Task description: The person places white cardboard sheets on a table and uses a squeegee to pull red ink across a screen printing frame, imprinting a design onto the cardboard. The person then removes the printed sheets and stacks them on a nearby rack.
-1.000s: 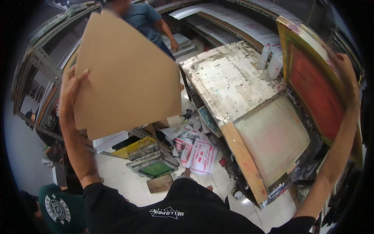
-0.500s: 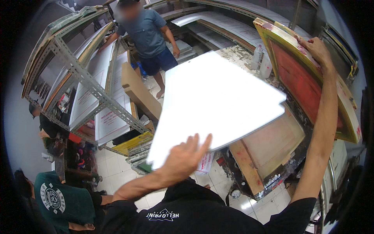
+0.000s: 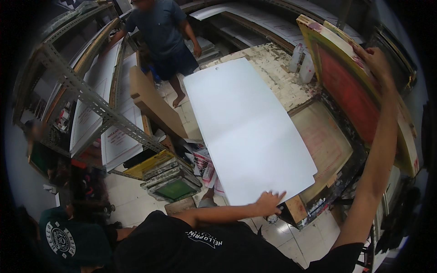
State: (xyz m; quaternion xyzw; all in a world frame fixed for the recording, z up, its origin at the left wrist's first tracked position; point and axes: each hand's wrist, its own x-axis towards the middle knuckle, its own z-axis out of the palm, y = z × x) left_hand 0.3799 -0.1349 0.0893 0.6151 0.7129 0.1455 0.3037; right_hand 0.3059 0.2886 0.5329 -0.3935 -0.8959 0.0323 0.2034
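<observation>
A large white sheet (image 3: 248,123) with a small hole near its far end lies slanting across the middle, partly over a printing screen (image 3: 330,141) on the worktable. My left hand (image 3: 268,204) is at the sheet's near edge, fingers over the top and the index finger pointing out; its thumb is hidden. On the right, a raised wooden-framed printing screen (image 3: 346,86) with red mesh stands tilted above the table. My right hand (image 3: 377,63) is closed round the upper part of its frame.
A metal rack (image 3: 86,88) with printed white sheets stands left, beside a brown cardboard piece (image 3: 157,107). A person in a grey-blue shirt (image 3: 161,29) stands beyond it, another in dark green (image 3: 68,234) at lower left. Plastic bottles (image 3: 306,68) sit on the paint-stained table (image 3: 268,68).
The white sheet has swung round and lowered to the right over the table. My left hand has moved right and nearer with it. My right hand stays on the raised frame.
</observation>
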